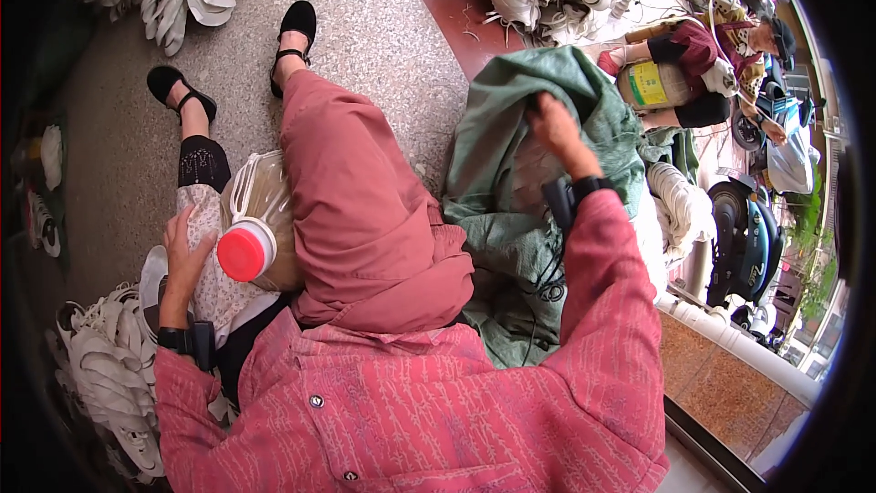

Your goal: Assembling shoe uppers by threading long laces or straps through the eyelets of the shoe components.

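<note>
Toward 9 o'clock, the left hand (187, 254) is loosely spread over patterned cloth (203, 207), its thumb just beside the red cap (242, 256) of a clear plastic jug (286, 210). Toward 2 o'clock, the right hand (558, 134) is blurred at the mouth of a green cloth sack (497, 123); I cannot tell whether its fingers pinch anything. The capped jug stands between the legs, its contents unclear. The sack gapes open, its inside too dim to identify. Another labelled jug (673, 85) lies beyond it, toward 2 o'clock.
</note>
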The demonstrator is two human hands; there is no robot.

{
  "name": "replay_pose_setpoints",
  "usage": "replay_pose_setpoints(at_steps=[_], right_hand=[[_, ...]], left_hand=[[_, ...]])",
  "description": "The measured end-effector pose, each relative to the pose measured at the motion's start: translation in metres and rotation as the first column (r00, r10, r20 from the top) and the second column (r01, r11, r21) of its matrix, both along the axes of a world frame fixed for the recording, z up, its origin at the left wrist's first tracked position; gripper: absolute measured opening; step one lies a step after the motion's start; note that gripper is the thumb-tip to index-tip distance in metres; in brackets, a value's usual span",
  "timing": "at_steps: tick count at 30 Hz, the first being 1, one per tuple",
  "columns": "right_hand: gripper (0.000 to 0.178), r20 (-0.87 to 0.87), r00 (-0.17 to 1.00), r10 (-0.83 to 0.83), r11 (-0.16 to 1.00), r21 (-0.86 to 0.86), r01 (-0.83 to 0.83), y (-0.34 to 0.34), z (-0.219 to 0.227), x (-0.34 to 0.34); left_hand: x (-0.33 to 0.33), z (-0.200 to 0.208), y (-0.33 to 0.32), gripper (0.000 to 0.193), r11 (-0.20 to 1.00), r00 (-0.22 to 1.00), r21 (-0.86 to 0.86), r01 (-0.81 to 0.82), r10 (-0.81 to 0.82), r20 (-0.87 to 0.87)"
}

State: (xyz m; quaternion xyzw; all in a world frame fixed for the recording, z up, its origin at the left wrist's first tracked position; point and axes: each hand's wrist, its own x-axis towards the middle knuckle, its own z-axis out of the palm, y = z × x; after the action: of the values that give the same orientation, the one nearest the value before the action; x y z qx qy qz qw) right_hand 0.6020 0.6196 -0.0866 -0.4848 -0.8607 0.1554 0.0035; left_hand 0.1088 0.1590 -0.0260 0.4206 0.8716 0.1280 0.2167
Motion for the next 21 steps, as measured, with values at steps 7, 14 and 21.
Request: replay_pose_setpoints(at_steps=[7,14,21], right_hand=[[0.056,0.459,0.877,0.14,0.813,0.452,-0.366,0.044,0.027,0.062],[0.021,0.312,0.942,0.121,0.992,0.003,-0.128,-0.013,-0.002,0.092],[0.021,0.344,0.937,-0.063,0.995,-0.048,0.085,0.033,-0.054,0.171]], left_hand=[[0.003,-0.008,0.01,0.061,1.0,0.999,0.002,0.026,-0.026,-0.039],[0.008,0.003,0.013,0.061,1.0,0.999,-0.005,0.017,-0.017,-0.05],[0.006,-0.012,0.017,0.061,0.998,0.998,0.015,0.054,-0.053,-0.036]])
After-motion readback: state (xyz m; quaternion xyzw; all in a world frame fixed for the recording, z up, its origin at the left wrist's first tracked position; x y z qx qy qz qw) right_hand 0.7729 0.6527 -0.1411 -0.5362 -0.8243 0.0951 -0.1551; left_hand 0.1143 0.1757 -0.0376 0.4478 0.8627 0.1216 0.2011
